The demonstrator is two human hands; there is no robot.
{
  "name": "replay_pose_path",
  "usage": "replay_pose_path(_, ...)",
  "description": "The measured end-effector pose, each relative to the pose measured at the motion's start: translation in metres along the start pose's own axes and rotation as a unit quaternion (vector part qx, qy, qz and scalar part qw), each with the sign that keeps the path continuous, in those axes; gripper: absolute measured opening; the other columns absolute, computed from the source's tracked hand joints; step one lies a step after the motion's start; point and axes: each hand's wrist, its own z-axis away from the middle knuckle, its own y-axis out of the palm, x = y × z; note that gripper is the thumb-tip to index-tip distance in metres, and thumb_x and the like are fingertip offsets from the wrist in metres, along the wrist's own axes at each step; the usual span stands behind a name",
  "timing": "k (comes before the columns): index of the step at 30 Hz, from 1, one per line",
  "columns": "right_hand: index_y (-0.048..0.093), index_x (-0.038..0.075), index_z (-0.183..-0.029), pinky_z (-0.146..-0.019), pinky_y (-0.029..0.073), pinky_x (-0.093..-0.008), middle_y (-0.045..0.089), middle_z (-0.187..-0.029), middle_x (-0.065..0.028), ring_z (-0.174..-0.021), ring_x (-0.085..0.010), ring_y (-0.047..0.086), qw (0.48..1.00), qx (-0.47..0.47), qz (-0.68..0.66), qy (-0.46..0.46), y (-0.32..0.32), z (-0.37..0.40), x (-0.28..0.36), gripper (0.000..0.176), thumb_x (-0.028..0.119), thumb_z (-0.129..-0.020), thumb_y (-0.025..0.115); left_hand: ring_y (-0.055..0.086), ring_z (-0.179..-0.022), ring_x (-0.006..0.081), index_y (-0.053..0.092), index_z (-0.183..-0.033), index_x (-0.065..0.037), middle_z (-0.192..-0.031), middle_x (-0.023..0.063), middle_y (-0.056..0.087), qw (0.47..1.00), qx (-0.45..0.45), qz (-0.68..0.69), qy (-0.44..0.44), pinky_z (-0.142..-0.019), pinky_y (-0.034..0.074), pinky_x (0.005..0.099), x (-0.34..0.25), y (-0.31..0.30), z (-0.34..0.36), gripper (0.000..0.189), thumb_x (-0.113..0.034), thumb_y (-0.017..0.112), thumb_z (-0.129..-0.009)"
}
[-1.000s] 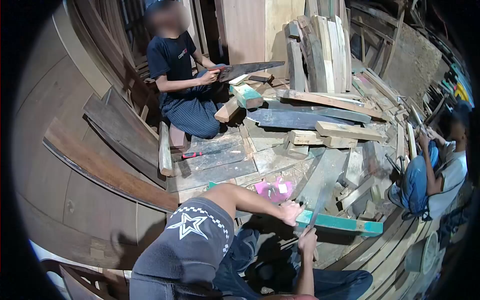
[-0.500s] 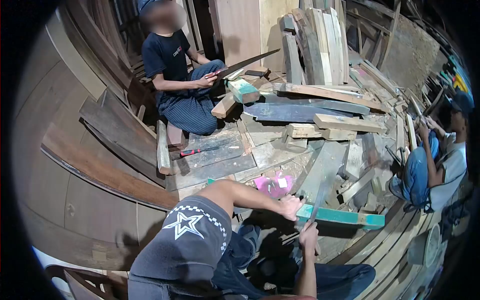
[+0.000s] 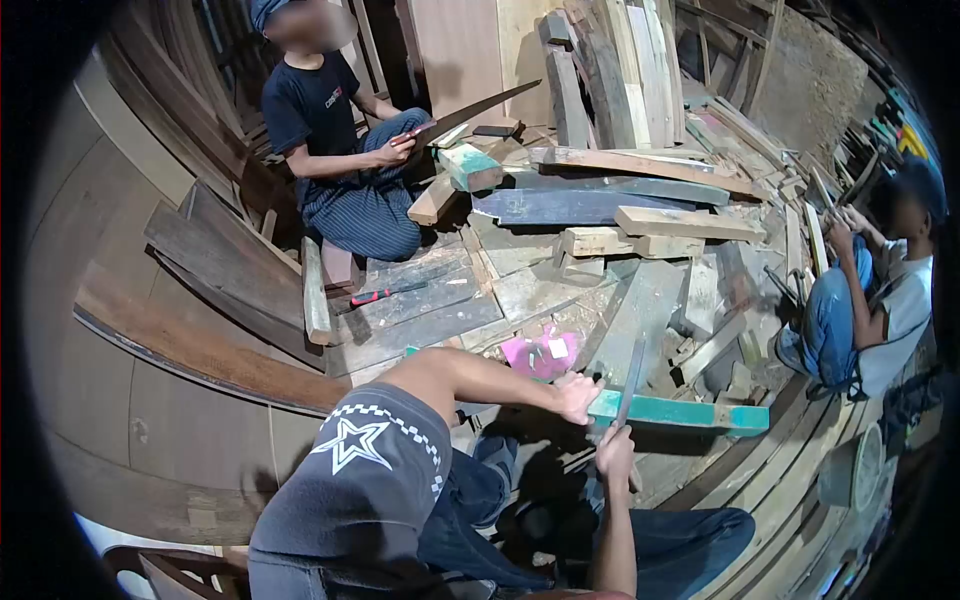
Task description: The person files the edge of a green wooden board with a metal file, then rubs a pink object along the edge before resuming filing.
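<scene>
My left hand (image 3: 578,398) is closed on the left end of a green-painted wooden beam (image 3: 690,412) lying crosswise in front of me. My right hand (image 3: 614,455), closed just below the beam, grips a handsaw (image 3: 632,380). The saw's blade stands steeply across the beam, close to my left hand, and its tip points away from me. My right fingers hide most of the handle. Beyond my left hand lies a pink sheet (image 3: 522,354) with small white pieces on it.
A seated person (image 3: 330,140) at the back left holds another saw (image 3: 480,110). Another person (image 3: 865,290) sits at the right. Stacked timber (image 3: 620,210) and offcuts fill the middle. A red-handled tool (image 3: 370,297) lies on boards. A bucket (image 3: 855,465) stands at the right.
My right hand and the handsaw have shifted slightly up and away from me. My left hand stays on the beam. The whole view has shifted a little.
</scene>
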Motion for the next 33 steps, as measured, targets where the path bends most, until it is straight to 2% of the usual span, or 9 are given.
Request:
replay_pose_path(3, 0.051, -0.007, -0.099, -0.077, 0.046, -0.0601, 0.063, -0.088, -0.0368, -0.088, -0.0539, 0.061, 1.000, 0.006, 0.000, 0.001, -0.0009, 0.0001, 0.0004, 0.040, 0.032, -0.101, 0.041, 0.069, -0.086, 0.0414, 0.045, -0.131, 0.009, -0.090, 0.0257, 0.068, 0.999, -0.028, -0.013, 0.012, -0.076, 0.056, 0.0476, 0.0028, 0.0071, -0.0015, 0.087, -0.043, 0.075, -0.069)
replay_pose_path(4, 0.051, -0.007, -0.099, -0.077, 0.047, -0.0600, 0.063, -0.088, -0.0369, -0.088, -0.0539, 0.061, 1.000, 0.003, 0.001, 0.002, -0.0002, -0.0003, -0.0002, 0.039, 0.031, -0.102, 0.040, 0.069, -0.085, 0.0414, 0.044, -0.134, 0.010, -0.089, 0.0256, 0.068, 1.000, -0.013, -0.017, 0.010, -0.076, 0.057, 0.0468, 0.0036, 0.0059, -0.0024, 0.090, -0.045, 0.074, -0.069)
replay_pose_path(12, 0.051, -0.007, -0.100, -0.078, 0.047, -0.0597, 0.063, -0.088, -0.0375, -0.088, -0.0543, 0.061, 1.000, 0.002, -0.001, -0.005, 0.0042, -0.0023, -0.0034, 0.041, 0.032, -0.102, 0.039, 0.069, -0.084, 0.0421, 0.048, -0.126, 0.008, -0.089, 0.0259, 0.068, 1.000, -0.014, -0.006, 0.007, -0.075, 0.056, 0.0488, 0.0017, 0.0033, -0.0012, 0.083, -0.042, 0.077, -0.066)
replay_pose_path(25, 0.050, -0.006, -0.101, -0.077, 0.048, -0.0606, 0.064, -0.088, -0.0368, -0.086, -0.0540, 0.062, 1.000, 0.002, 0.000, -0.006, 0.0060, -0.0029, -0.0064, 0.041, 0.033, -0.102, 0.039, 0.069, -0.087, 0.0409, 0.043, -0.134, 0.010, -0.092, 0.0264, 0.068, 1.000, 0.007, 0.001, 0.009, -0.076, 0.057, 0.0474, 0.0009, -0.0018, 0.0000, 0.090, -0.043, 0.076, -0.068)
replay_pose_path(33, 0.050, -0.006, -0.101, -0.076, 0.047, -0.0609, 0.064, -0.086, -0.0369, -0.085, -0.0544, 0.062, 1.000, 0.000, -0.002, -0.008, 0.0046, -0.0013, -0.0057, 0.040, 0.032, -0.102, 0.040, 0.069, -0.086, 0.0413, 0.044, -0.133, 0.010, -0.092, 0.0274, 0.068, 1.000, -0.004, -0.005, 0.004, -0.076, 0.057, 0.0482, 0.0008, 0.0036, 0.0000, 0.090, -0.043, 0.075, -0.068)
